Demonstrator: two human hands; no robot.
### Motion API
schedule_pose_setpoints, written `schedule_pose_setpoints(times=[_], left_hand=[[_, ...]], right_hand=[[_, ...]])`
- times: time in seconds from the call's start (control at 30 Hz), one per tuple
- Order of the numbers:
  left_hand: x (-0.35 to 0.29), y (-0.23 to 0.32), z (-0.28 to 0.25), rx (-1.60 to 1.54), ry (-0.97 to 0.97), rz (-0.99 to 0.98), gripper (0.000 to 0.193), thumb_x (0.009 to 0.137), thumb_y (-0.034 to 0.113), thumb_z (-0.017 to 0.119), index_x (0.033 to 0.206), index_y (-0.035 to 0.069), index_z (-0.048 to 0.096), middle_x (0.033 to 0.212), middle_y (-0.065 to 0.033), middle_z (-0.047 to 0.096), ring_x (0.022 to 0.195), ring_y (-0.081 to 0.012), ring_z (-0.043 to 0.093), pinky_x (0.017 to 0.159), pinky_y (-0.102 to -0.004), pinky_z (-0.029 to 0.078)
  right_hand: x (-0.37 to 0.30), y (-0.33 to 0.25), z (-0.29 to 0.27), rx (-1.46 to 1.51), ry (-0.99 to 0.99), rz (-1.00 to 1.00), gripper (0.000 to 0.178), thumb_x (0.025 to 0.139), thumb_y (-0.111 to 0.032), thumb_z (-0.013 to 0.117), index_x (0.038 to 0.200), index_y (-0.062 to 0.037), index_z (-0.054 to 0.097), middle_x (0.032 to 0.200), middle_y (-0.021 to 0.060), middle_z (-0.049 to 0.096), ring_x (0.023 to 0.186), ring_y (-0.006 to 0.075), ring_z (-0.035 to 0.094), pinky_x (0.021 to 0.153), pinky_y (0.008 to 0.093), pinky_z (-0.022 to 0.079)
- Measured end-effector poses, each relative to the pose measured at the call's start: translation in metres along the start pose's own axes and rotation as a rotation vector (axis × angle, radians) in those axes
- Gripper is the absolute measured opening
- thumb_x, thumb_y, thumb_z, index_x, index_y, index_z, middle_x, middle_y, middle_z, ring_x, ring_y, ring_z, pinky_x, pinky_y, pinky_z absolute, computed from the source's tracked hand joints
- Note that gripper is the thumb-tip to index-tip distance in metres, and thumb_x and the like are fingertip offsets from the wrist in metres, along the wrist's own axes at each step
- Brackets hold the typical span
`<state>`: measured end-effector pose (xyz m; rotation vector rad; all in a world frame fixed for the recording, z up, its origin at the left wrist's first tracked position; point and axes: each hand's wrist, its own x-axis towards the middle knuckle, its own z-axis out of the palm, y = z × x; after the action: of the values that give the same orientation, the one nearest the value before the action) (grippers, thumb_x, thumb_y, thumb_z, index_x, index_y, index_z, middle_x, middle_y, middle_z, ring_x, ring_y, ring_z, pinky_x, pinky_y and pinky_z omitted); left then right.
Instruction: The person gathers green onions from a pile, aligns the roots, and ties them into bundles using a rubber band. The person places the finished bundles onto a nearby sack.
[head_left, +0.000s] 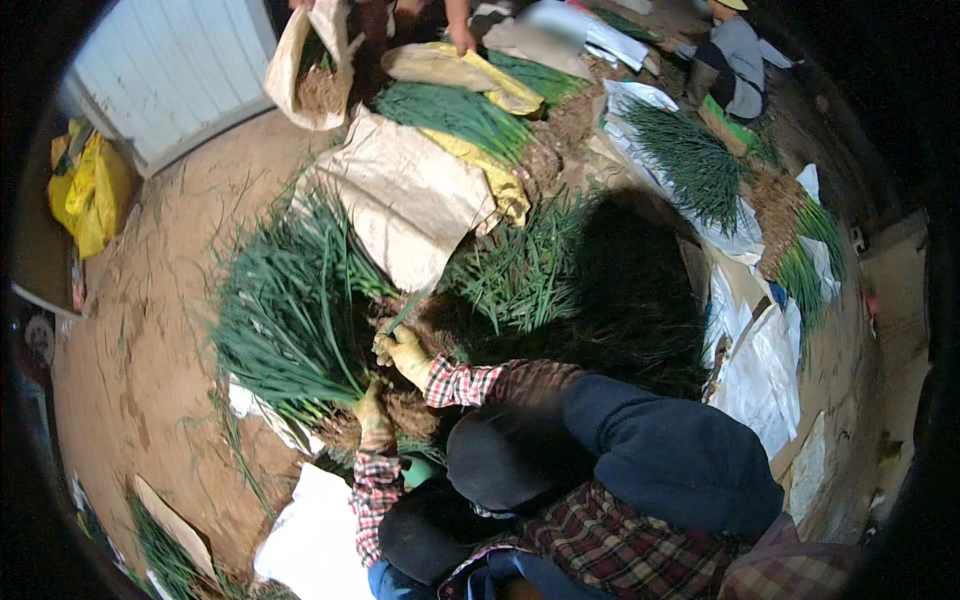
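Note:
A big heap of green onions [285,310] lies at my left, dark leaves fanned outward and root ends toward me. My left hand [375,418], in a pale work glove, is closed at the lower edge of the heap, around stalks partly hidden by the glove. Just beyond it, my right hand [407,357], gloved too, pinches a green onion whose leaf sticks up past the fingers. Brown roots and soil lie under and between both hands. More loose green leaves [525,265] lie to the right of my hands, partly in shadow.
A cream sack [405,195] lies beyond the heap, with bundled green onions [455,115] behind it. Another person's hand [461,38] touches a yellow-edged sack. More bundles [685,160] rest on white sheeting at right, near a crouching person [738,65]. A yellow bag [95,195] stands at left.

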<state>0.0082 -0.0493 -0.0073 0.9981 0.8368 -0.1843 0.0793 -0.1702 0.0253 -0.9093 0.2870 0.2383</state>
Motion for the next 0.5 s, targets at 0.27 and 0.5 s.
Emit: schedule_pose_setpoints(times=[0.27,0.5], left_hand=[[-0.068,0.068,-0.029,-0.187,-0.292,0.262,0.016,0.083,0.020,0.059,0.088,0.005,0.060,0.070,0.0010,0.058,0.055,-0.0055,0.047,0.049,-0.0175,0.036],[-0.090,0.103,-0.017,-0.506,-0.219,0.304,0.021,0.087,0.012,0.053,0.106,0.004,0.058,0.089,-0.0037,0.061,0.077,-0.0124,0.056,0.072,-0.0243,0.047]], right_hand=[[-0.035,-0.021,-0.104,-1.818,-1.090,0.306,0.032,0.077,-0.026,0.059,0.089,0.0038,0.060,0.089,0.0213,0.062,0.086,0.0327,0.060,0.073,0.0429,0.045],[-0.051,-0.029,-0.102,-1.731,-0.628,0.146,0.035,0.077,-0.031,0.055,0.096,-0.0021,0.061,0.085,0.0219,0.063,0.082,0.0372,0.061,0.073,0.0451,0.048]])
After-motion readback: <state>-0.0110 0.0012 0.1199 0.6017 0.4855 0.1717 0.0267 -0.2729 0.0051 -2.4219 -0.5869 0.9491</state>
